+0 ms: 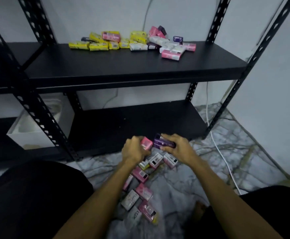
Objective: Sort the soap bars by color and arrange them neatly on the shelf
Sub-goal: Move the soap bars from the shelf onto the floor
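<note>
Head view: I judge I am at the gathering step. My left hand curls its fingers around a pink soap bar, and my right hand grips purple soap bars. Below my fingers, more pink and white bars lie on the floor. Next I should lift them to the upper shelf, where mixed bars wait unsorted. Left of my fingers, a white box on the lower shelf; contents unclear.
</note>
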Action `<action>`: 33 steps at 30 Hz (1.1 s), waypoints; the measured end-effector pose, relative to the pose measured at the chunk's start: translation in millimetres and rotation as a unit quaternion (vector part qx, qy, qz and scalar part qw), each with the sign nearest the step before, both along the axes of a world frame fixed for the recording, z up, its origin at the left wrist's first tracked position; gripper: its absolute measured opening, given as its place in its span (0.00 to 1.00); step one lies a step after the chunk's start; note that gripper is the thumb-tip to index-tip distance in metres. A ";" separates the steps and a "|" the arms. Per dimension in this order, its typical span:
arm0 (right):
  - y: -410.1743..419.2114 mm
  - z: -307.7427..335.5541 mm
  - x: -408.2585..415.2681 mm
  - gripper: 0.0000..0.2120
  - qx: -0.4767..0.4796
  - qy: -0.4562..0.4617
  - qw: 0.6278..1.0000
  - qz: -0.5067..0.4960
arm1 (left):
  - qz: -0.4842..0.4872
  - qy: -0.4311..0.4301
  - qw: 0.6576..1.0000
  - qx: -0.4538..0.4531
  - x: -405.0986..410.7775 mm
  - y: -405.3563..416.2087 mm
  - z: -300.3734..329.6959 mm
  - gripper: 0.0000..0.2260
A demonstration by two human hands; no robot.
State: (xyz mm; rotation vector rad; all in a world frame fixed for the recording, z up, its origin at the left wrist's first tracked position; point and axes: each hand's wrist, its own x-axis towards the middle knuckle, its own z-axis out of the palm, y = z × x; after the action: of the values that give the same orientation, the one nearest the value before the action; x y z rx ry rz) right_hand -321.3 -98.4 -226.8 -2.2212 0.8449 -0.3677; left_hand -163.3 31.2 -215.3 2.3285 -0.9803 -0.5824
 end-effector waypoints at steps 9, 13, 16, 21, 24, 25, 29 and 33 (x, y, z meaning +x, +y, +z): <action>33.5 -152.9 -86.4 0.29 0.142 0.065 0.983 -0.095 | -0.078 0.076 0.984 0.143 -101.4 32.3 -145.2 0.31; 31.7 -173.7 -95.2 0.23 0.161 0.049 0.973 -0.158 | -0.073 0.079 0.984 0.141 -108.3 20.6 -169.3 0.35; 19.9 -185.7 -96.0 0.22 0.162 0.051 0.966 -0.193 | -0.051 0.091 0.987 0.122 -102.8 3.2 -177.2 0.31; 1.7 -214.7 -95.6 0.22 0.134 0.045 0.968 -0.208 | -0.034 0.086 0.992 0.089 -93.1 -31.2 -195.7 0.29; -3.0 -239.6 -94.2 0.21 0.127 0.061 0.967 -0.212 | -0.031 0.076 0.993 0.079 -89.8 -51.8 -210.2 0.21; -4.0 -247.2 -92.8 0.20 0.121 0.066 0.968 -0.211 | -0.031 0.069 0.994 0.078 -89.6 -57.7 -215.3 0.19; -10.9 -269.4 -80.1 0.18 0.091 0.077 0.971 -0.208 | -0.030 0.045 0.995 0.089 -90.7 -77.8 -235.5 0.18; -20.8 -286.3 -65.0 0.18 0.065 0.068 0.974 -0.206 | -0.019 0.019 0.995 0.097 -85.3 -93.7 -255.8 0.20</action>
State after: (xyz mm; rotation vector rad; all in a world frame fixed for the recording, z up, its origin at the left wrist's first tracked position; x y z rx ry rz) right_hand -386.3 -119.2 -513.0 -1.9583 1.3697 -0.3434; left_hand -248.5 -62.4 -471.2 2.4612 -0.9924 -0.7644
